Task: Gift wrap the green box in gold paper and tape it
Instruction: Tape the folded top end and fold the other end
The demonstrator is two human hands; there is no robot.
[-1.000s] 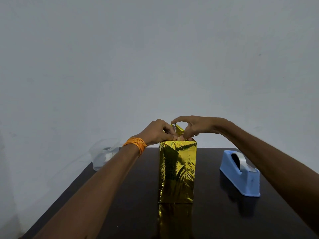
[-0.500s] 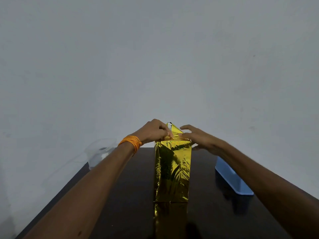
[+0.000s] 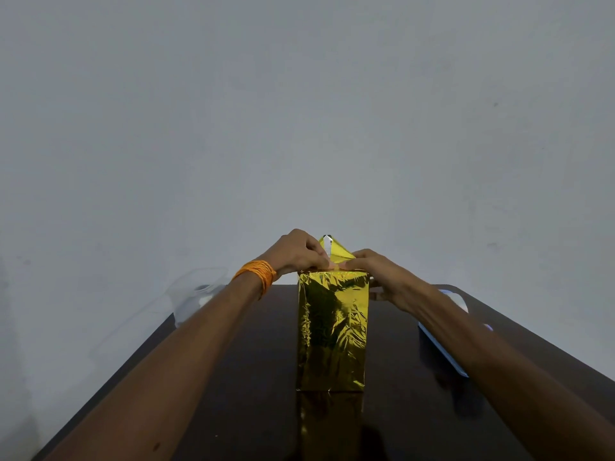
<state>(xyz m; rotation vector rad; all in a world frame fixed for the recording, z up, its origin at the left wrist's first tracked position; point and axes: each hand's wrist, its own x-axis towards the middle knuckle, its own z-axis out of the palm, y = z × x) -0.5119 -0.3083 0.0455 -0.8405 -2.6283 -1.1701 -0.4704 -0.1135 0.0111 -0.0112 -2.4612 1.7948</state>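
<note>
Left hand (image 3: 296, 251) pinches the gold paper flap (image 3: 337, 252) atop the upright box (image 3: 332, 327) & right hand (image 3: 376, 274) grips its top corner, prob. to pin the fold flat for tape.

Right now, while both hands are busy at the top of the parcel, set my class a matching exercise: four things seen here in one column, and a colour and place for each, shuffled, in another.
Things:
1 wrapped box
2 tape dispenser
3 plastic container
4 wrist band

Descriptions:
A orange, round the left wrist
B see-through, at the far left corner of the table
C gold, upright mid-table
D blue, partly hidden behind the right forearm

Pairs: 1-C, 2-D, 3-B, 4-A
</note>
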